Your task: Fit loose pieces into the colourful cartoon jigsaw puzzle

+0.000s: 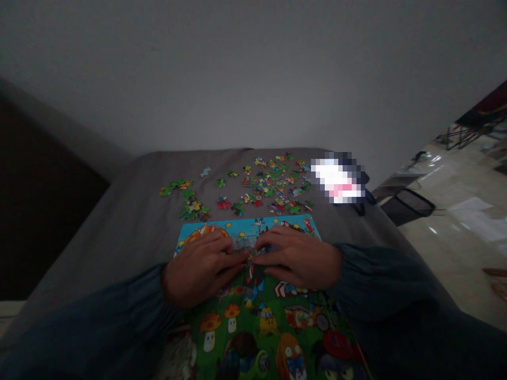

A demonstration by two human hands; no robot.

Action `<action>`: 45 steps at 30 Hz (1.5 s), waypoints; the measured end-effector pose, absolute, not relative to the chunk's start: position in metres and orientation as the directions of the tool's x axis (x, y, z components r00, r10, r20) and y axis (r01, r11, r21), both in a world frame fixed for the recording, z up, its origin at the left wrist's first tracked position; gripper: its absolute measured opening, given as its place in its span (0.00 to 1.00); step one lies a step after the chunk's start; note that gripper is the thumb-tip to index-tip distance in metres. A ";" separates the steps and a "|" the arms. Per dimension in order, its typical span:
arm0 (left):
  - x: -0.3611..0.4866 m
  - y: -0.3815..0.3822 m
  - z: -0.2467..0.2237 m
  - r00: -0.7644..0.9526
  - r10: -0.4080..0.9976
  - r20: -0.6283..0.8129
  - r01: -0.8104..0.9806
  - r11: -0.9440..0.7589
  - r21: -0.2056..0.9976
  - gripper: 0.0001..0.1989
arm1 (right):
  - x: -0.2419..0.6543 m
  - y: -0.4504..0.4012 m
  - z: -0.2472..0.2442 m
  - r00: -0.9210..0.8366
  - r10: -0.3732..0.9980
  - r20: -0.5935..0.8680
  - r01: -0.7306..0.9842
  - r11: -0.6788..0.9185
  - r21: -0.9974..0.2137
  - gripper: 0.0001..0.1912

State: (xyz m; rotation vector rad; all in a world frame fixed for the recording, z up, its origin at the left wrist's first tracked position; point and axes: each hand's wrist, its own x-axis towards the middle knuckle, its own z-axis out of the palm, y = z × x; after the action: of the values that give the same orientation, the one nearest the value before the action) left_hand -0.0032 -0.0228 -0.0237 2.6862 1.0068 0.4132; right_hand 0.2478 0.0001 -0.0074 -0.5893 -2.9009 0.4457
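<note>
Dark blue sleeves (114,311) foremost, then picture puzzle (259,314): lies directly under left hand (202,269) and right hand (299,258), about equally near, seems to run lengthwise near-to-far; fingers bent, tips nearly meeting, grasp on any piece impossible to tell; loose pieces (274,186) beyond far edge.

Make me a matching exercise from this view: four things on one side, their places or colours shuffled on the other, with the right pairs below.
Column one
1. Loose puzzle pieces
2. Cloth
3. Left hand
4. Puzzle picture

Column two
A. Plain grey, beneath the scattered bits
B. Blue along the far edge, mostly green nearer the wearer
C. Scattered beyond the far edge of the picture
D. Over the picture, fingertips close to those of the right hand

Right pairs
1-C, 2-A, 3-D, 4-B
</note>
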 end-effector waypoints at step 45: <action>0.015 -0.032 0.004 0.332 0.942 0.054 0.390 -0.189 0.901 0.05 | 0.271 0.013 0.026 -0.816 0.566 -0.116 0.354 0.331 -0.875 0.08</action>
State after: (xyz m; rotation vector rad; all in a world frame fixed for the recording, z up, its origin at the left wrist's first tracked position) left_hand 0.0150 -0.0317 0.0040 1.7490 1.1930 0.8184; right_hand 0.2715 0.0133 0.0260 -0.8372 -2.3842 1.4846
